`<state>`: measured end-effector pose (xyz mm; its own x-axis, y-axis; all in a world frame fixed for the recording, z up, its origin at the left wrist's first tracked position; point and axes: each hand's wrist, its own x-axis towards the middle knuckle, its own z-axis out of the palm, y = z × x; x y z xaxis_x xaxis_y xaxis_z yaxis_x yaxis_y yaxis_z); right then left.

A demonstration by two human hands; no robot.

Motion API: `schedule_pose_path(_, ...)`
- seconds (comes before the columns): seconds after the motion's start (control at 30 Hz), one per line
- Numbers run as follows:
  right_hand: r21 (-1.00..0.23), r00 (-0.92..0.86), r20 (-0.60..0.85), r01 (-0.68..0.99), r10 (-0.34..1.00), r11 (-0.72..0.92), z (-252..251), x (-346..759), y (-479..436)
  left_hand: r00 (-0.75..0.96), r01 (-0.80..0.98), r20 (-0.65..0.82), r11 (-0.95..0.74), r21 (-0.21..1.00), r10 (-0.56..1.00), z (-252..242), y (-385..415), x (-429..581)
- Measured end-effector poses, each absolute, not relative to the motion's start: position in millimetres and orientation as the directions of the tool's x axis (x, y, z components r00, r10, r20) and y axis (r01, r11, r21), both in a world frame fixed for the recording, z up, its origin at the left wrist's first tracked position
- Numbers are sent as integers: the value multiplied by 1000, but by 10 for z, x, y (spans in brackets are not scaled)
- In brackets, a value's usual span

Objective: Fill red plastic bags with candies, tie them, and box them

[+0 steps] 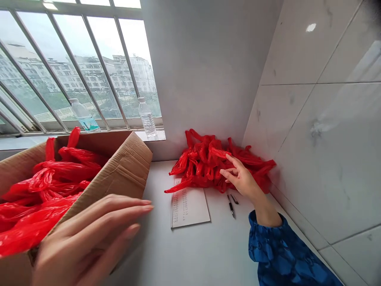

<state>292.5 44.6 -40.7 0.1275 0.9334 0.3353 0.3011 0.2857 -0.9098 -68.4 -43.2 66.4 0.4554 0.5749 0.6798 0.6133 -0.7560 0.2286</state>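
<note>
My left hand (pixel 95 238) lies flat with fingers stretched out against the side of a cardboard box (pixel 127 169) at the lower left. The box holds several red plastic bags (pixel 44 186). My right hand (pixel 239 176), in a blue patterned sleeve, reaches with spread fingers to the near edge of a pile of knotted red plastic bags (pixel 208 159) heaped in the corner against the walls. Its fingertips touch the pile; nothing is gripped.
A printed sheet of paper (pixel 189 206) and a black pen (pixel 231 206) lie on the white counter (pixel 193 254) before the pile. Two water bottles (pixel 147 117) (pixel 83 115) stand on the window sill. A tiled wall (pixel 321 131) closes the right side.
</note>
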Motion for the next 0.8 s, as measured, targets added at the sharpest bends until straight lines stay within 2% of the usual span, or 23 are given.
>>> schedule_pose_path(0.1, -900, 139, 362, 310, 922, 306, -325, 2951, 375, 507, 606, 569, -737, 298, 647, 622, -234, -375)
schedule_pose_path(0.27, -893, 183, 401, 295, 898, 339, -228, 2951, 304, 562, 732, 187, -590, 340, 805, 219, 174, -232)
schedule_pose_path(0.33, -881, 209, 438, 294, 875, 371, -182, 2921, 263, 556, 756, 90, -548, 359, 826, 13, 285, -268)
schedule_pose_path(0.47, -831, 243, 554, 226, 796, 509, -62, 2815, 103, 561, 752, 126, -567, 335, 818, -202, 367, -284)
schedule_pose_path(0.6, -787, 189, 601, -30, 776, 617, 27, 2736, -60, 542, 727, 235, -590, 351, 807, -195, 346, -142)
schedule_pose_path(0.7, -760, 96, 592, -266, 800, 594, 53, 2703, -118, 550, 657, 297, -624, 424, 781, -194, 306, 3)
schedule_pose_path(0.8, -754, -13, 546, -444, 838, 484, 66, 2652, -130, 650, 521, 254, -663, 537, 716, -213, 254, 121)
